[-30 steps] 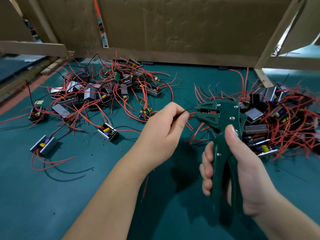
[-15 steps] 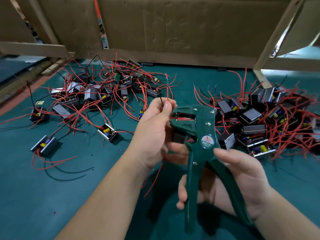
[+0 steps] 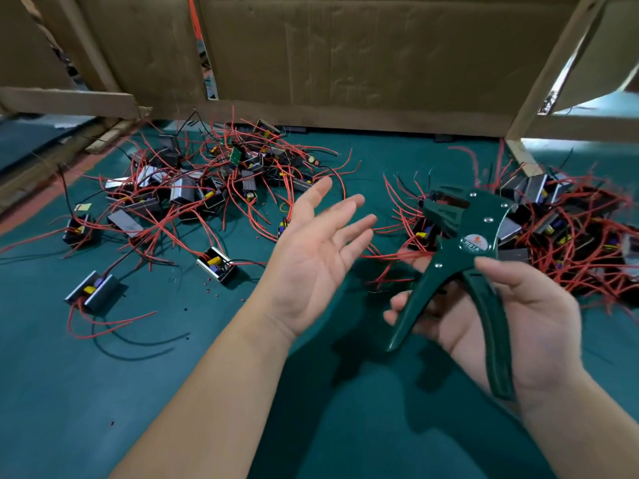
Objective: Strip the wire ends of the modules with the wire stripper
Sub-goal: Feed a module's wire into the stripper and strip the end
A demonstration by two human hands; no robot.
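1. Wire stripper (image 3: 463,236) (dark green, handles spread) sits in the right grip (image 3: 539,323), thumb and curled fingers holding it above the surface (image 3: 103,392).
2. The left grip (image 3: 311,267) is wide, palm up, holding nothing.
3. Modules (image 3: 193,195) with red wires lie heaped beyond the left grip; a second heap (image 3: 570,229) lies just behind the right grip.

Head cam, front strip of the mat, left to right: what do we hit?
Lone module → module with yellow part → left hand, open, palm up → wire stripper, held by the right hand.
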